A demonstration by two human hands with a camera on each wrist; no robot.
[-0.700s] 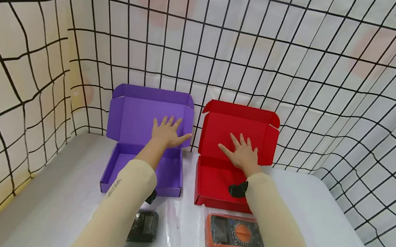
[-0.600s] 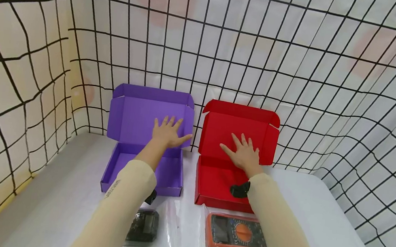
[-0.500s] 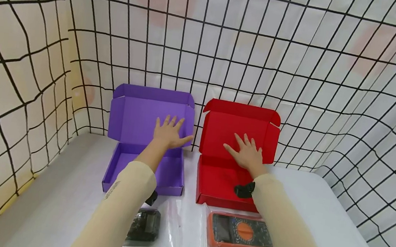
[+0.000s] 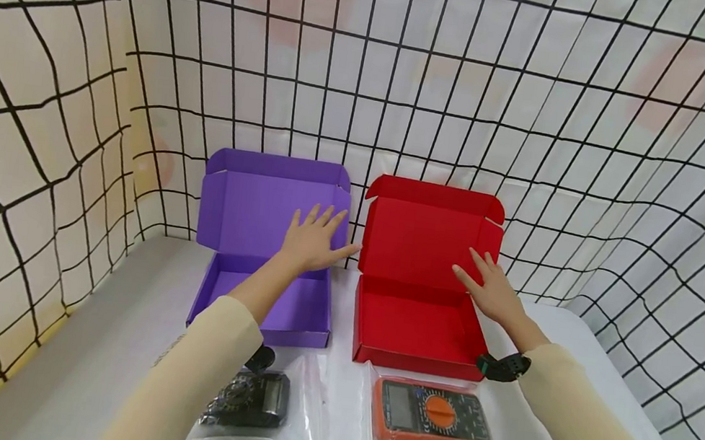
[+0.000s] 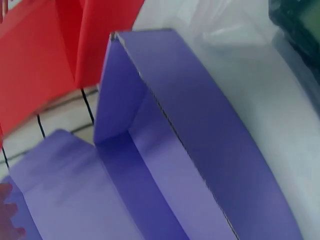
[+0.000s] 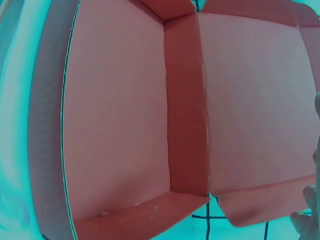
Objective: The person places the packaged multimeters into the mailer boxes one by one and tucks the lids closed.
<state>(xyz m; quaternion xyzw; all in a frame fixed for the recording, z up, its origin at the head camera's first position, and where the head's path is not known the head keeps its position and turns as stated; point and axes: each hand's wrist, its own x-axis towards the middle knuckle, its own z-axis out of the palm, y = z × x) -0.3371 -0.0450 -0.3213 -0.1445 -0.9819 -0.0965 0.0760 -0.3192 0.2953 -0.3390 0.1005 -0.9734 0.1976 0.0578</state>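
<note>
My left hand (image 4: 314, 241) hovers with spread fingers in front of the raised lid of an open purple cardboard box (image 4: 295, 339). Only its fingertips (image 5: 7, 215) enter the left wrist view, at the left edge. Over the right side of an open red cardboard box (image 4: 417, 364) is my right hand (image 4: 492, 290), fingers extended and holding nothing. Nothing lies inside either box where the interior shows. Nearer me, an orange-cased multimeter (image 4: 399, 408) lies in a clear plastic bag. A black device with a small screen (image 4: 256, 399), also bagged, lies partly behind my left sleeve.
The boxes stand side by side on a white table (image 4: 120, 310), a narrow gap between them. Behind and at both sides rises a black wire grid (image 4: 347, 93) backed by white sheeting. Each wrist carries a black strapped camera, like the right one (image 4: 503, 366).
My right hand has moved right, from the middle of the red box to its right edge. My left hand has shifted slightly right. Boxes and bagged devices keep their places.
</note>
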